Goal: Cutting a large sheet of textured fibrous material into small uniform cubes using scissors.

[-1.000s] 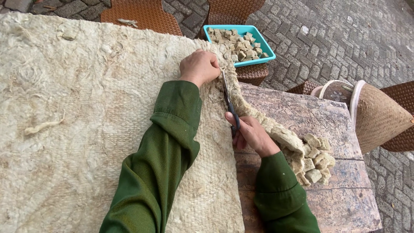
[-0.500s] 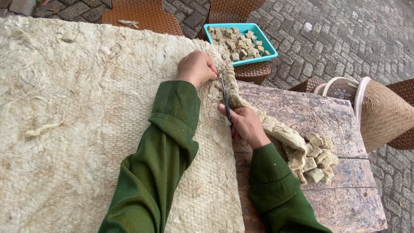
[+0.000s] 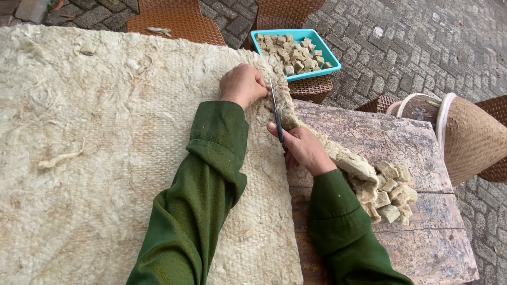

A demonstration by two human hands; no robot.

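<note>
A large cream fibrous woven mat (image 3: pixel 105 158) covers the left of the table. My left hand (image 3: pixel 243 84) is closed and presses down on the mat's right edge near its far corner. My right hand (image 3: pixel 303 148) grips dark scissors (image 3: pixel 276 113), whose blades point away from me along that edge, just right of my left hand. A narrow cut strip of the mat (image 3: pixel 338 155) runs from the blades back under my right hand. Both sleeves are green.
A pile of small cut fibre squares (image 3: pixel 388 192) lies on the worn stone table (image 3: pixel 412 253) to the right. A turquoise tray (image 3: pixel 330 55) with more squares rests on a wicker stool. A woven conical hat (image 3: pixel 472 137) sits at the far right.
My right hand and the scissors have moved forward along the mat's edge, towards my left hand, and the cut strip behind them has grown longer. My left hand has stayed put.
</note>
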